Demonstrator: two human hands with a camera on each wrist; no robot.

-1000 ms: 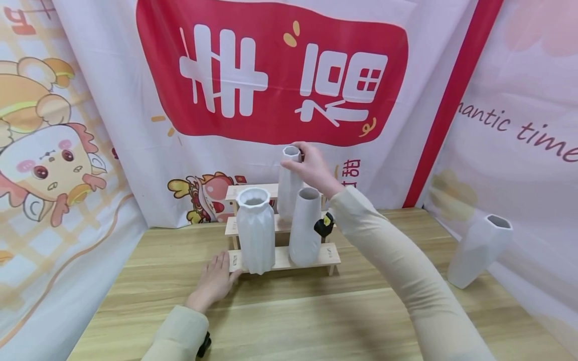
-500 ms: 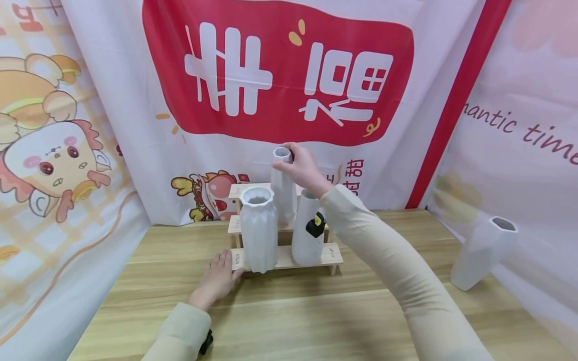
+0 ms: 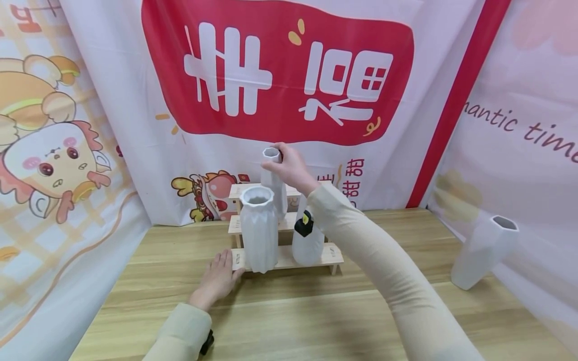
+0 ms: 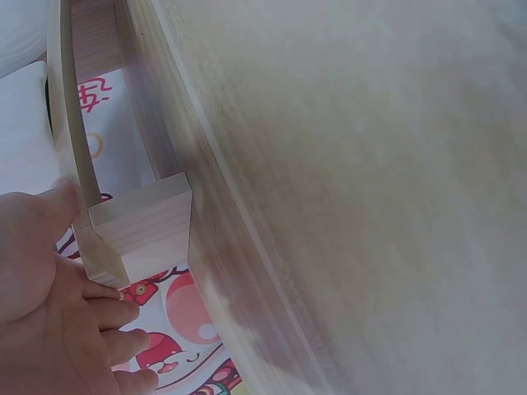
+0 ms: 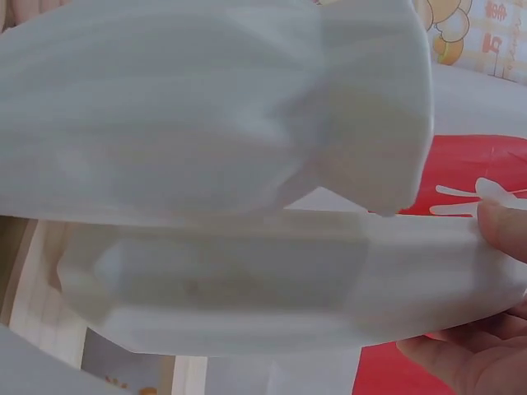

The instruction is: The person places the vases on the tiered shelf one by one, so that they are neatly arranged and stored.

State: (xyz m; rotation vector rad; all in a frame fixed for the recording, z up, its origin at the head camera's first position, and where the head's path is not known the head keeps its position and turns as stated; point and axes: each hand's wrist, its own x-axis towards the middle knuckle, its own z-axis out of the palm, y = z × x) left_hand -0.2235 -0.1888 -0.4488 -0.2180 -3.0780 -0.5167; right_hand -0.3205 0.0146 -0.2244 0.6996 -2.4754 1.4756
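Note:
A narrow-necked white vase [image 3: 281,194] is held upright near its rim by my right hand [image 3: 291,165], thumb in front and fingers behind. Its base is at the middle tier of a small wooden stepped stand [image 3: 285,257]; whether it bears on that board I cannot tell. Two more vases occupy the lowest tier: a fluted, wide-mouthed one [image 3: 259,233] at left and a smooth tapered one [image 3: 308,246] at right, partly hidden by my right wrist. My left hand [image 3: 219,279] grips the lowest board's left end, its thumb [image 4: 59,206] against the board in the left wrist view.
An angular white vase [image 3: 484,252] stands apart at the right of the wooden table [image 3: 298,321]. Printed cloth [image 3: 370,180] hangs behind the stand and along both sides. The fluted vase [image 5: 165,123] is close beside the held one in the right wrist view.
My right hand has moved left with the narrow-necked vase, bringing it behind the fluted vase. The left hand stays at the stand's end. The view shifted slightly at first.

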